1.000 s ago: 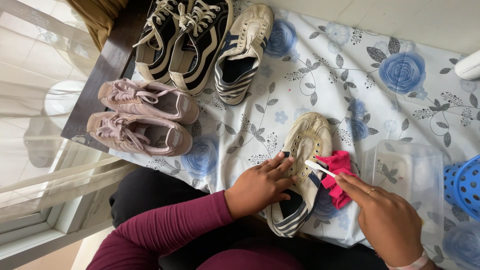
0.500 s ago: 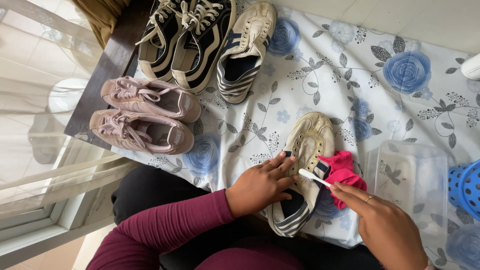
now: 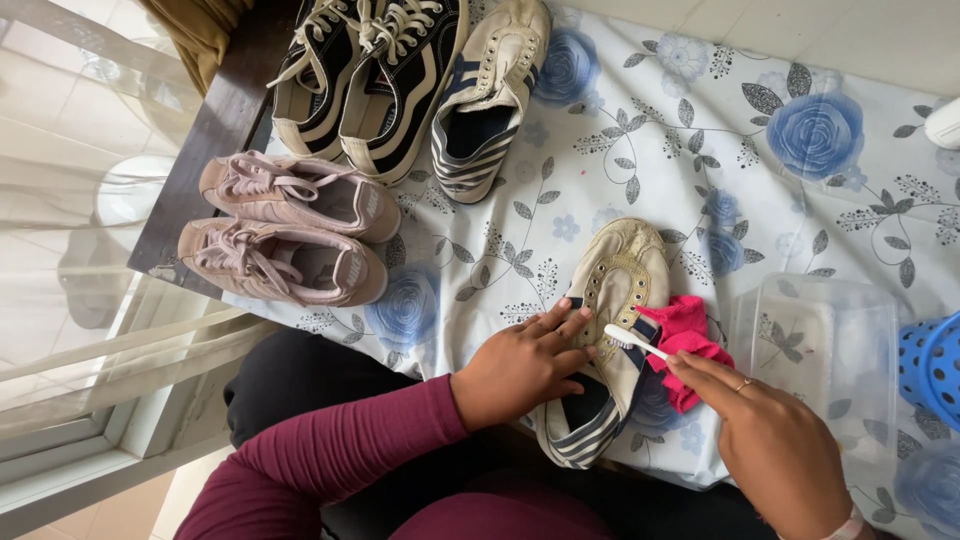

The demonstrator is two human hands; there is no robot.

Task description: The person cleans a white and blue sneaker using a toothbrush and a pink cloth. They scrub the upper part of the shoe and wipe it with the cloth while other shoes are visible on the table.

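Observation:
A cream sneaker with dark striped sides [image 3: 615, 300] lies on the flowered tablecloth [image 3: 700, 130], toe pointing away from me. My left hand [image 3: 520, 365] presses flat on its near side and holds it down. My right hand [image 3: 770, 450] grips a white toothbrush [image 3: 632, 340] whose bristles touch the shoe's lace area. A pink cloth [image 3: 685, 335] lies bunched against the shoe's right side, under the brush handle.
The matching cream sneaker [image 3: 490, 90] lies at the back beside a black-and-white pair [image 3: 370, 70]. A pink pair [image 3: 285, 235] sits at the table's left edge. A clear plastic tub [image 3: 830, 350] and a blue perforated basket [image 3: 932, 365] stand at the right.
The toothbrush head has slid a little along the shoe's lace area, toward its near end. My left hand has stayed pressed on the shoe. The camera shifted slightly.

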